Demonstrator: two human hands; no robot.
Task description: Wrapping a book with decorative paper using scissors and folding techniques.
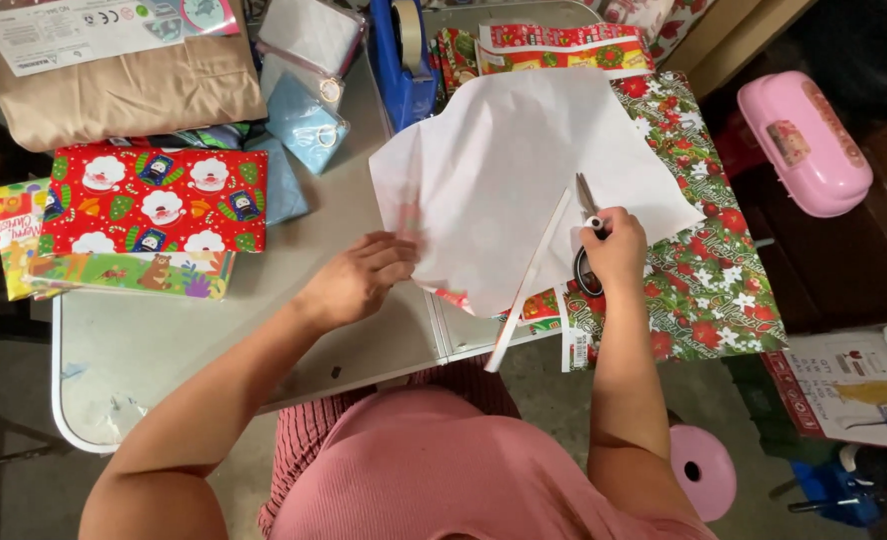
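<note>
**Cut may wander or tear**

Your right hand (616,250) is closed round the scissors (586,235), fingers through the handles, blades into the paper (509,180), which lies white side up across the table (214,330). Your left hand (359,278) lies flat on the paper's left edge, fingers together and lightly curled.

Risks, as I judge them:
- The cut strip (529,280) hangs off the table edge; its weight could tear ahead of the blades.
- Your left hand pins far from the cut, so the sheet could ruck and the line drift.
- The printed sheet (714,270) beneath could get nicked.
</note>
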